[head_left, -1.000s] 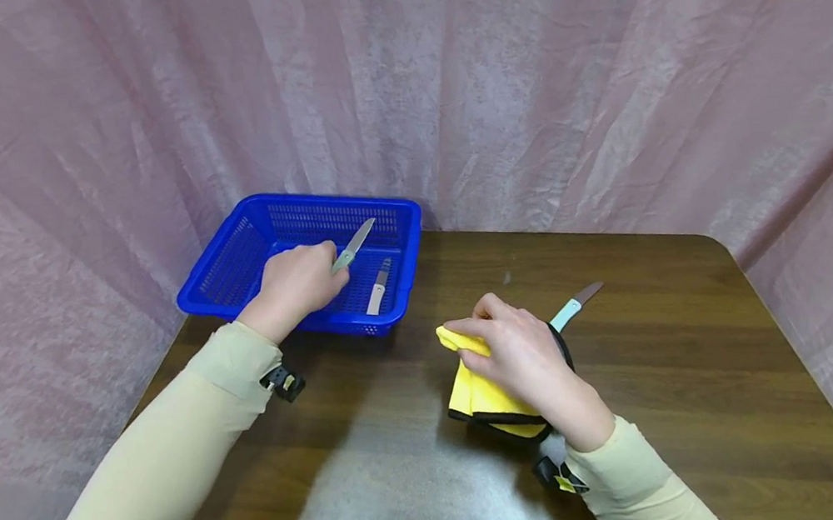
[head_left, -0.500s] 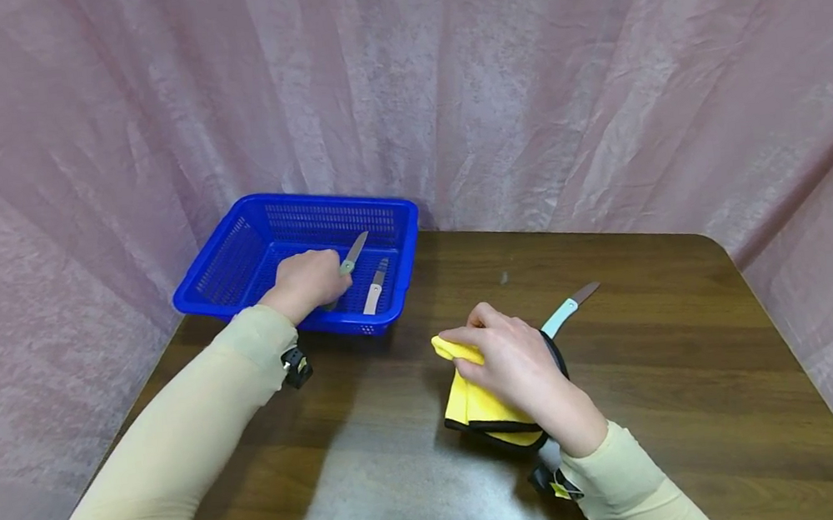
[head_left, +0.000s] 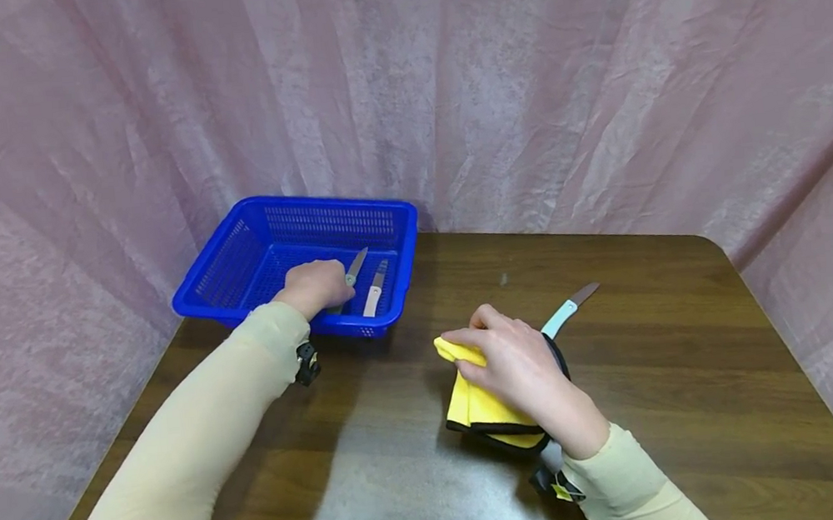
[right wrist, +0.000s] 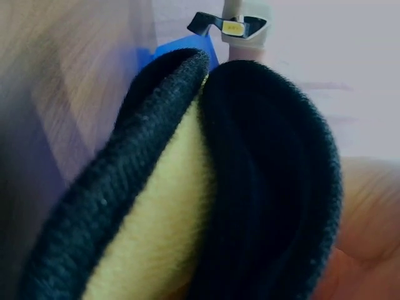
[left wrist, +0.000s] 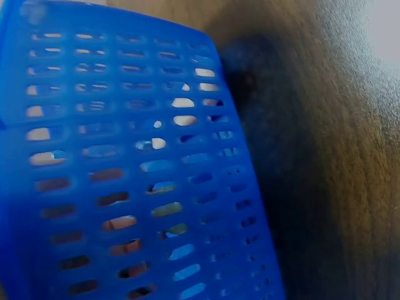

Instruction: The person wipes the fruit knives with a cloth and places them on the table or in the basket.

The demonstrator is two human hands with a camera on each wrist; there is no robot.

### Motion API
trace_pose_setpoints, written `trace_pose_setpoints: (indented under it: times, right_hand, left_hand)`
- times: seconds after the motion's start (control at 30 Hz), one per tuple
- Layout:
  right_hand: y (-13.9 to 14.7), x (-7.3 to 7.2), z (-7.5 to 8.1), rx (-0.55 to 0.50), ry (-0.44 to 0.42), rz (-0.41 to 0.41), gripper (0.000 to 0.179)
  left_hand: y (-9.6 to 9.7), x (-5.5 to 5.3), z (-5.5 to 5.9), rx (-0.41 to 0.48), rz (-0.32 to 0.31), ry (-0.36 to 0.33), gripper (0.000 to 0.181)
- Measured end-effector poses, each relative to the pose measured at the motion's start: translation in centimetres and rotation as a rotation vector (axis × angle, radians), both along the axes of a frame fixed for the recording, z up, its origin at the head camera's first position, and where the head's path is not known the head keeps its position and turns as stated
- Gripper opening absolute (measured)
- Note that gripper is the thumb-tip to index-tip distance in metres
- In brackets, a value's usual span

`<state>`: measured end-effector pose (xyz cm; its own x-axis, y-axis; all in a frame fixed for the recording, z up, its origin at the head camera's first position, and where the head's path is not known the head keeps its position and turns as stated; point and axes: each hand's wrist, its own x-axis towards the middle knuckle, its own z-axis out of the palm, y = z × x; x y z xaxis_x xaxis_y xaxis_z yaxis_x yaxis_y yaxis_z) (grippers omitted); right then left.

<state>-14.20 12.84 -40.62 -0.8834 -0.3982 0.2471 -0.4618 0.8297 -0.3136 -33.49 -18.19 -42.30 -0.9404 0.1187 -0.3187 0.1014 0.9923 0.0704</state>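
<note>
My left hand (head_left: 319,285) reaches down into a blue plastic basket (head_left: 415,247), its fingers curled round the pale green handle of a small knife (head_left: 357,264). Beside that knife, a knife with a whitish handle (head_left: 373,299) lies on the basket floor. In the left wrist view, the basket's slotted wall (left wrist: 140,175) hides most of the hand. My right hand (head_left: 520,363) pinches a folded yellow cloth (head_left: 486,404) with black edging, between thumb and fingers. A light blue-handled knife (head_left: 562,315) lies on the table just beyond the cloth, its handle end hidden behind it.
The basket stands at the back left of a brown wooden table (head_left: 683,368). A pink curtain (head_left: 521,91) hangs behind the table and along its sides. A bright reflection falls on the tabletop near the front.
My left hand has lowered the green-handled knife deeper into the basket, moving slightly right and nearer me. The right hand and cloth have shifted only a little.
</note>
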Motion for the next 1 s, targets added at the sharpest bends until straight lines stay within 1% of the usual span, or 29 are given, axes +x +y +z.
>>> trace_pose_setpoints:
  times: [0.07, 0.17, 0.2, 0.23, 0.37, 0.53, 0.67, 0.83, 0.93, 1.0]
  right_hand:
    - [0.2, 0.0, 0.0, -0.001, -0.006, -0.005, 0.039]
    - [0.7, 0.1, 0.0, -0.005, -0.009, -0.020, 0.040]
    - [0.8, 0.1, 0.0, -0.008, -0.012, -0.024, 0.041]
    - [0.9, 0.1, 0.0, -0.013, -0.012, -0.027, 0.041]
    - [1.2, 0.1, 0.0, -0.028, -0.013, -0.031, 0.040]
    - [1.2, 0.0, -0.1, -0.028, -0.021, -0.035, 0.041]
    - [1.2, -0.1, -0.1, -0.027, -0.024, -0.038, 0.041]
    - [1.4, -0.2, -0.1, -0.029, -0.024, -0.050, 0.041]
    - [1.4, -0.3, -0.1, -0.029, -0.031, -0.055, 0.042]
    - [1.4, -0.3, -0.1, -0.031, -0.033, -0.056, 0.041]
  left_hand:
    - [-0.1, -0.3, -0.4, -0.007, 0.007, -0.031, 0.030]
    - [0.1, 0.0, -0.4, -0.014, 0.010, -0.058, 0.028]
    - [1.0, 1.5, 1.2, -0.024, 0.019, -0.065, 0.025]
    - [1.1, 1.8, 1.4, -0.022, 0.018, -0.062, 0.025]
    - [1.4, 2.3, 1.7, -0.020, 0.004, -0.045, 0.025]
    - [1.5, 2.2, 1.5, -0.025, -0.005, -0.055, 0.025]
    - [1.4, 1.9, 1.0, -0.030, 0.002, -0.073, 0.028]
    - [1.5, 1.5, 0.7, -0.042, -0.004, -0.088, 0.031]
    - [1.5, 1.5, 0.9, -0.048, -0.006, -0.097, 0.032]
    - [1.5, 1.6, 1.2, -0.047, -0.006, -0.106, 0.032]
